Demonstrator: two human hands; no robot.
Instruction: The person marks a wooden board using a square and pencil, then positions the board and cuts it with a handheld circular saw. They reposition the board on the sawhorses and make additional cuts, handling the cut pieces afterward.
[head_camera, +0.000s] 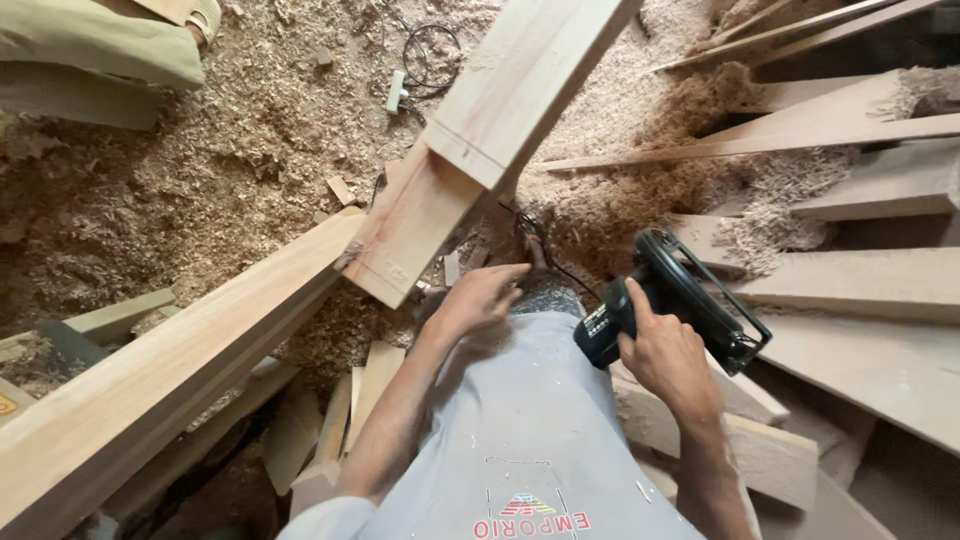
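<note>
My right hand (663, 352) grips the handle of a black electric power tool (680, 305), held at my right side above a stack of boards. My left hand (482, 297) is empty, fingers spread, reaching down just below the near end of a thick pale plank (480, 150) that runs up and away. A long wooden beam (170, 370) slants from the lower left toward that plank's end. The tool's black cord (535, 240) trails over the sawdust beyond my left hand.
Sawdust and shavings (220, 160) cover the floor. Planks (850, 280) are stacked at right, offcuts (340, 420) lie below the beam. A white plug and coiled cable (415, 70) lie at the top. Another person's leg (90, 45) is at top left.
</note>
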